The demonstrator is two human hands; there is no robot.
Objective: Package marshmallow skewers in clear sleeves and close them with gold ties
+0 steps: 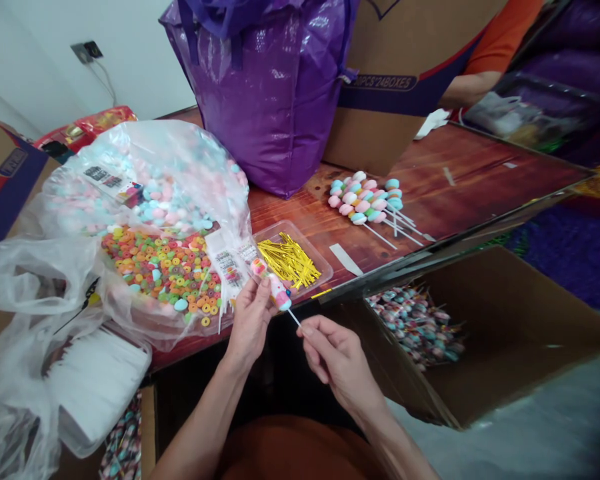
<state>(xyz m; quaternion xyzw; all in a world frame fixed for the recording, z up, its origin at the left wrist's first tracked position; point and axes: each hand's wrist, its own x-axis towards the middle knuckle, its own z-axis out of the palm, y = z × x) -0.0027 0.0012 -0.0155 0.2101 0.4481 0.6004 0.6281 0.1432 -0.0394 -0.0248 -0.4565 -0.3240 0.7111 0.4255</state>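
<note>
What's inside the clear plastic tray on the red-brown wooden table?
The clear plastic tray holds a loose pile of shiny gold twist ties. The pile hides much of the tray's floor, so whatever lies beneath it can't be seen.

Wall: The wall (145,50) I see at the top left is white and plain.
Plug: A black plug (93,49) sits in a socket (81,53) on that wall, and a thin pale cord (105,79) hangs down from it.
Table: My table (473,180) is red-brown, with dark wavy lines like wood and a dark edge. It runs far off to my right.
Floor: The floor (510,433) at my lower right is gray and a bit blurry.
Light: The wall looks bright to me, but under my table it is very dark.
</note>
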